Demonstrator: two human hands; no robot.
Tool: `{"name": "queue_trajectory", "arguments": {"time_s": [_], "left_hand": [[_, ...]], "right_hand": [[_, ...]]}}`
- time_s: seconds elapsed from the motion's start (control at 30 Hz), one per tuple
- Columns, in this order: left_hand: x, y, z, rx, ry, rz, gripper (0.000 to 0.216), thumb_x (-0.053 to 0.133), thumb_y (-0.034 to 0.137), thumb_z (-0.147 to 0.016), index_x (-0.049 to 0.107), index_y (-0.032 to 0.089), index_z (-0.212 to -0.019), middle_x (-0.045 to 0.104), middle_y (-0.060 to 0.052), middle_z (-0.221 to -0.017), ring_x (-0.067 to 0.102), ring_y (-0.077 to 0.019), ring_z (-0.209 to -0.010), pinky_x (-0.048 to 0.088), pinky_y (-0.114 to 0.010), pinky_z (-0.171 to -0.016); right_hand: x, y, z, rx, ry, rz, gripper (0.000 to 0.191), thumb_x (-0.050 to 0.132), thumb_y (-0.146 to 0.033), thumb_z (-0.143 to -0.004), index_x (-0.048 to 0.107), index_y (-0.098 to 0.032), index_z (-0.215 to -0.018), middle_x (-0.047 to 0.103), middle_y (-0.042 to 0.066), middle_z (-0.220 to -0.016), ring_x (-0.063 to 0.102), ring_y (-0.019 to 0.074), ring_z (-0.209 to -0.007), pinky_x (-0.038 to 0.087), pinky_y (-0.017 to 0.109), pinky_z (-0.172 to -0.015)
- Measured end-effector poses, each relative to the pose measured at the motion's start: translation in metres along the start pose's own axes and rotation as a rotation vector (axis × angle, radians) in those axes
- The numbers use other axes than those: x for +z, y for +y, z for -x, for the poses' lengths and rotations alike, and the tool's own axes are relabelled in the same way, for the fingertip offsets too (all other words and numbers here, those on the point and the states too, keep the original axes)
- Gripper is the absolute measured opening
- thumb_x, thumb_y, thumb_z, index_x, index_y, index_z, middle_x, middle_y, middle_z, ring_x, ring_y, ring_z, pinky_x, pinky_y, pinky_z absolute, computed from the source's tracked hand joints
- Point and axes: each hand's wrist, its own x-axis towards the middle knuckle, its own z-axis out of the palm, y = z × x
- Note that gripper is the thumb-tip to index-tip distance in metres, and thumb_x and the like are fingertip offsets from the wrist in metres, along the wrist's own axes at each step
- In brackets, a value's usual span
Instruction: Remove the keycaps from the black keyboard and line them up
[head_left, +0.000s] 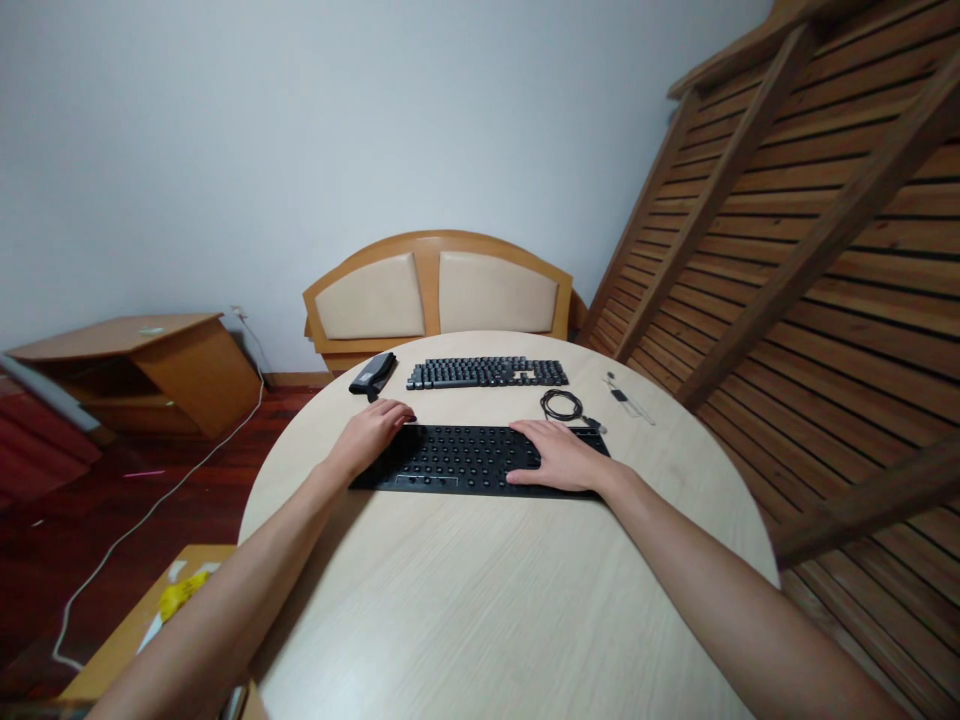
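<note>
A person sits at a round wooden table (495, 600), both bare arms stretched forward to a black keyboard base (469, 460) that lies flat near the middle of the tabletop. The left hand (369, 434) rests over the base's upper left corner, fingers curled loosely and lying on the edge rather than pinching it; the right hand (559, 455) lies palm-down and spread across the right end, covering part of it. With a hand at each end, the base looks steadied from both sides — a hold that would keep it from sliding on the smooth top.

The base is a long, low black slab, its face studded with rows of small round bumps where keys would sit; no caps are on it, and a pale outline marks the long slot at the front. Just beyond it, apart and parallel, lies a row of dark grey keys (487, 373) set out in keyboard order with a few gaps — seemingly kept in sequence and within reach. A coiled black cable (562, 405) lies near the right hand, and small tools (626, 397) lie further right, too small to make out. A folded dark pouch (373, 373) rests at the far left edge. Behind the table stands a padded chair (439, 293); a slatted wooden panel (825, 250) leans along the right.
</note>
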Motion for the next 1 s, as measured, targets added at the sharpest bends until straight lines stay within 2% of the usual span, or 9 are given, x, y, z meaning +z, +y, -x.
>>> {"name": "queue_trajectory", "arguments": {"time_s": [0.2, 0.3, 0.4, 0.63, 1.0], "left_hand": [[0.012, 0.056, -0.064, 0.371, -0.061, 0.056, 0.021, 0.046, 0.021, -0.099, 0.065, 0.017, -0.103, 0.068, -0.010, -0.104, 0.059, -0.0208, -0.104, 0.049, -0.034, -0.092], [0.022, 0.077, -0.091, 0.491, -0.129, 0.064, 0.017, 0.051, 0.017, -0.097, 0.067, 0.014, -0.100, 0.068, -0.010, -0.100, 0.061, -0.0201, -0.097, 0.050, -0.032, -0.088], [0.033, 0.089, -0.110, 0.565, -0.177, 0.072, 0.012, 0.058, 0.015, -0.092, 0.069, 0.013, -0.097, 0.069, -0.010, -0.098, 0.062, -0.0203, -0.095, 0.049, -0.031, -0.088], [0.044, 0.092, -0.130, 0.636, -0.263, 0.173, 0.013, 0.067, 0.007, -0.082, 0.071, 0.013, -0.094, 0.071, -0.010, -0.092, 0.064, -0.0192, -0.092, 0.049, -0.028, -0.085], [0.035, 0.100, -0.139, 0.623, -0.404, 0.154, 0.019, 0.065, 0.009, -0.083, 0.069, 0.015, -0.101, 0.070, -0.010, -0.099, 0.065, -0.0186, -0.091, 0.049, -0.025, -0.082]], "right_hand": [[0.000, 0.000, 0.000, -0.001, -0.002, 0.001, 0.088, 0.061, -0.076, -0.072, 0.049, -0.021, -0.140, 0.054, 0.015, -0.140, 0.050, 0.0369, -0.126, 0.034, 0.053, -0.108], [-0.001, 0.001, 0.000, -0.002, 0.000, -0.010, 0.088, 0.061, -0.075, -0.073, 0.049, -0.020, -0.140, 0.054, 0.016, -0.139, 0.051, 0.0368, -0.126, 0.035, 0.053, -0.107], [-0.004, 0.002, 0.000, -0.009, -0.005, -0.015, 0.086, 0.061, -0.075, -0.073, 0.050, -0.019, -0.138, 0.056, 0.016, -0.137, 0.052, 0.0365, -0.124, 0.036, 0.052, -0.106], [-0.010, 0.000, 0.001, -0.023, -0.023, -0.014, 0.081, 0.059, -0.074, -0.076, 0.052, -0.018, -0.134, 0.060, 0.017, -0.132, 0.054, 0.0357, -0.121, 0.038, 0.051, -0.104], [-0.012, 0.001, 0.001, -0.027, -0.017, -0.059, 0.078, 0.063, -0.070, -0.076, 0.053, -0.019, -0.134, 0.061, 0.016, -0.131, 0.056, 0.0348, -0.119, 0.038, 0.049, -0.104]]}}
